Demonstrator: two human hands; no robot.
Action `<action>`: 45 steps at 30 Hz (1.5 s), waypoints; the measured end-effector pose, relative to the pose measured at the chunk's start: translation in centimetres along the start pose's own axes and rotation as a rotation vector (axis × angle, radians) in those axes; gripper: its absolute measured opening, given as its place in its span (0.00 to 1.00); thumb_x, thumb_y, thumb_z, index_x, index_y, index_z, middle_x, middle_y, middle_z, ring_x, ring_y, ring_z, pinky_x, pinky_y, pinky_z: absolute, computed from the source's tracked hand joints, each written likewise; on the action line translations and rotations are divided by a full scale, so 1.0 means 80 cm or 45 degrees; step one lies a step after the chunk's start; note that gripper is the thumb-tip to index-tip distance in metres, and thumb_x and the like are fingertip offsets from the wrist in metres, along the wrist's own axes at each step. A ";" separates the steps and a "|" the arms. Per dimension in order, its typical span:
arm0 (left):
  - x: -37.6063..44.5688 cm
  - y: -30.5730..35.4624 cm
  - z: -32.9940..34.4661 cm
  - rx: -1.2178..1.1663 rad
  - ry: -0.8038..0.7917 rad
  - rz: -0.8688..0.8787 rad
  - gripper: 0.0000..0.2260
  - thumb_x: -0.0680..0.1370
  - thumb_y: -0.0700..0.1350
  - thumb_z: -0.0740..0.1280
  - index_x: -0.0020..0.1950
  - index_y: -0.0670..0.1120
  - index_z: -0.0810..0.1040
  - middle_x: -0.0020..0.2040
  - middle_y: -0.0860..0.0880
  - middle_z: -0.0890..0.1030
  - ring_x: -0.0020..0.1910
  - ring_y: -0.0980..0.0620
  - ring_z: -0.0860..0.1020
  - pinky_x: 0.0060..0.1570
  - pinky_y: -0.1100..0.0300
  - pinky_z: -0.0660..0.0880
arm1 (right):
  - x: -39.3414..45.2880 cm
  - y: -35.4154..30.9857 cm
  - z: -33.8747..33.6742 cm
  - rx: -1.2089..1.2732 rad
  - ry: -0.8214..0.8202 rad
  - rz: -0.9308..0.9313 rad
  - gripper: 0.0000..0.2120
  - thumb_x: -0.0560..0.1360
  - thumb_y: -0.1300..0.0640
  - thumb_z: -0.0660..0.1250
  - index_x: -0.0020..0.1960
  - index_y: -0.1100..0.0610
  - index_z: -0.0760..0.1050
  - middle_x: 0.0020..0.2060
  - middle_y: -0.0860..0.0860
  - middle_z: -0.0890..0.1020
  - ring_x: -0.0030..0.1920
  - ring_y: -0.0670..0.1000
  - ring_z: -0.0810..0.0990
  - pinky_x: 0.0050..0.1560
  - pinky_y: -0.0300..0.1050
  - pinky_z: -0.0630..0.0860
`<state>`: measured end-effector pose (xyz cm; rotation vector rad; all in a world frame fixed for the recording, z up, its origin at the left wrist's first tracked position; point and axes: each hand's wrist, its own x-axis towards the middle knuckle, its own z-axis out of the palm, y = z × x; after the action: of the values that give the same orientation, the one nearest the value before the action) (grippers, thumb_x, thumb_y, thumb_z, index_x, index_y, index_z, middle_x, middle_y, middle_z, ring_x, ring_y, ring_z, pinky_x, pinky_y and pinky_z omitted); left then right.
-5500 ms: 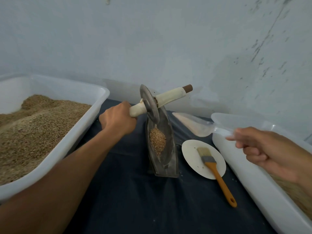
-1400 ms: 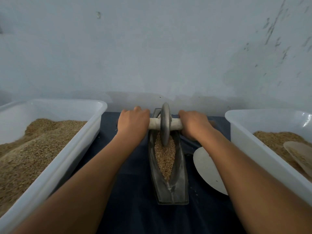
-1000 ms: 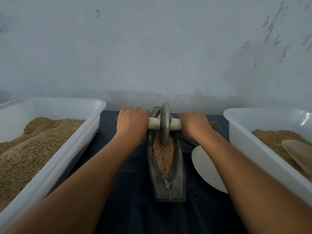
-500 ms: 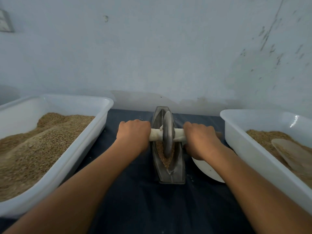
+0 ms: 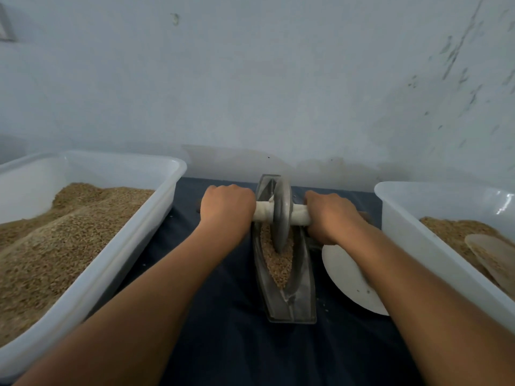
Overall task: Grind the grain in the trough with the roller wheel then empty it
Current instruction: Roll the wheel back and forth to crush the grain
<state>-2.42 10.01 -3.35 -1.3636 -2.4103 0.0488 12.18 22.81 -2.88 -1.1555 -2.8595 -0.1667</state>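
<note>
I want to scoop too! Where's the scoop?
In the head view, the scoop lies on the grain inside the right white tub, at the picture's right edge, beyond the right hand.

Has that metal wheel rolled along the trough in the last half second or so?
Yes. The roller wheel has rolled away from the person, toward the far end of the trough; half a second ago it sat nearer the trough's middle. More grain now shows on its near side.

Both bare forearms reach forward from the lower corners, converging toward the middle. The left hand (image 5: 226, 208) is fisted, knuckles up, and the right hand (image 5: 331, 215) likewise (each curled round something, thumbs hidden), level with each other and a little apart.
</note>
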 end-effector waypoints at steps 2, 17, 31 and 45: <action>0.012 -0.002 0.004 0.007 -0.013 -0.011 0.07 0.74 0.40 0.67 0.50 0.49 0.77 0.41 0.50 0.77 0.41 0.48 0.74 0.44 0.54 0.64 | 0.019 -0.001 -0.001 -0.024 -0.004 -0.008 0.19 0.71 0.54 0.72 0.58 0.53 0.68 0.51 0.54 0.79 0.49 0.58 0.77 0.43 0.49 0.69; 0.020 -0.003 0.011 -0.008 0.111 0.000 0.08 0.75 0.45 0.68 0.53 0.50 0.75 0.47 0.50 0.80 0.46 0.48 0.78 0.44 0.55 0.63 | 0.031 -0.002 -0.003 -0.092 0.007 0.000 0.16 0.73 0.55 0.71 0.59 0.54 0.76 0.52 0.54 0.81 0.51 0.56 0.80 0.43 0.46 0.70; -0.039 -0.002 -0.027 -0.161 -0.298 -0.006 0.16 0.71 0.49 0.72 0.56 0.48 0.75 0.39 0.51 0.69 0.41 0.49 0.72 0.40 0.52 0.70 | -0.074 -0.008 -0.015 -0.131 0.114 -0.093 0.14 0.74 0.52 0.70 0.49 0.52 0.65 0.36 0.49 0.69 0.36 0.53 0.68 0.40 0.49 0.65; -0.007 0.002 -0.005 -0.026 -0.144 -0.032 0.11 0.73 0.45 0.69 0.54 0.51 0.75 0.38 0.53 0.69 0.39 0.51 0.71 0.41 0.56 0.68 | -0.013 -0.005 -0.015 -0.055 -0.040 -0.087 0.20 0.70 0.55 0.74 0.59 0.54 0.71 0.48 0.54 0.79 0.45 0.57 0.76 0.42 0.51 0.68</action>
<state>-1.90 9.55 -3.15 -1.3736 -2.5268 0.0969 12.64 21.63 -1.80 -1.0776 -2.9387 -0.2160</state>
